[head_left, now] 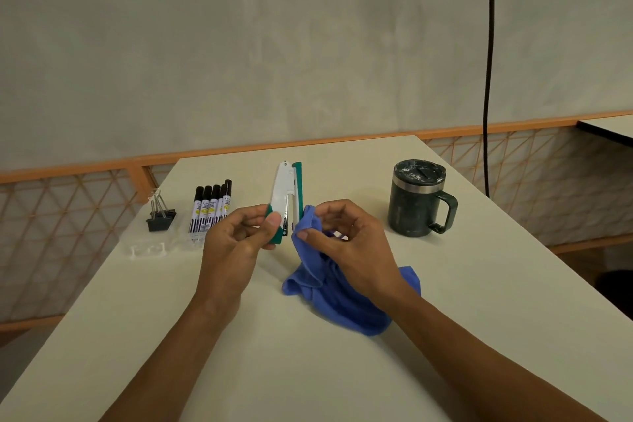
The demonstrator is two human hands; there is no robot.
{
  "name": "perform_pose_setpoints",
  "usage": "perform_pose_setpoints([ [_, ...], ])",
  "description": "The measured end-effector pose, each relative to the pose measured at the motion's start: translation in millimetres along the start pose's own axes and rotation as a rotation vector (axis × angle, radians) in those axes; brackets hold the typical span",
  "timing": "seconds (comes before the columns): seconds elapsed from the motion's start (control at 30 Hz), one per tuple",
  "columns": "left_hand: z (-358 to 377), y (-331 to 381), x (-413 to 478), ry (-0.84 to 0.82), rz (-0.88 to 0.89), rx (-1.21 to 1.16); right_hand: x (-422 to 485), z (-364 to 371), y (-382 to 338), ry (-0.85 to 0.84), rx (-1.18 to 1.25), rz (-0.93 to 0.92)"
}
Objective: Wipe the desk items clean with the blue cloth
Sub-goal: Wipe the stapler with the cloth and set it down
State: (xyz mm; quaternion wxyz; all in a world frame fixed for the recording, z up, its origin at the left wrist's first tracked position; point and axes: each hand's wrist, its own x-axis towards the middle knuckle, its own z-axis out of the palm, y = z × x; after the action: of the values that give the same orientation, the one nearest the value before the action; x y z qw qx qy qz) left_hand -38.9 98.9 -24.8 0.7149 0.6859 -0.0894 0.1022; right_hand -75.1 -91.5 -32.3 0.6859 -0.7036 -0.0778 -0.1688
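Left hand (236, 236) pinches the near end of a white-and-green plastic stapler (282, 192), thumb on the front, fingers curled behind. The stapler is held up off the off-white tabletop (274, 370), long axis pointing away from the hand, and the white top arm is hinged slightly apart from the green base. Right hand (346, 240), just beside the left, grips a bunched fold of the blue microfibre cloth (342, 308) between thumb and curled fingers. That fold sits against the lower right side of the green base, probably touching, though the contact is hard to make out. The rest of the cloth hangs under the right hand and wrist and pools on the tabletop below the forearm. Beyond the left hand lies a row of black-capped white markers (209, 209). Further out to that hand's left is a cluster of black binder clips (161, 216), with a clear plastic case (147, 247) nearer than the clips. Out past the right hand's far side, well apart, a dark lidded metal mug (416, 205) stands upright, handle turned away from the hands. A black cable (489, 62) hangs down behind the mug.
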Motion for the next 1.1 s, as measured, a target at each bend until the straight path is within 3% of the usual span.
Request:
perform_pose_setpoints([
  [0.5, -4.8, -5.8, 6.0, -0.022, -0.097, -0.105, -2.3, -3.6, 6.7, -0.033, -0.065, -0.046],
  [0.77, -12.5, -6.0, 12.4, -0.112, -0.070, -0.114, 8.0, -21.5, 3.7, 0.080, -0.029, -0.036],
  [1.1, -10.0, -3.5, 11.2, -0.195, -0.095, -0.106, -2.7, -1.6, 6.5, 0.059, -0.207, -0.362],
])
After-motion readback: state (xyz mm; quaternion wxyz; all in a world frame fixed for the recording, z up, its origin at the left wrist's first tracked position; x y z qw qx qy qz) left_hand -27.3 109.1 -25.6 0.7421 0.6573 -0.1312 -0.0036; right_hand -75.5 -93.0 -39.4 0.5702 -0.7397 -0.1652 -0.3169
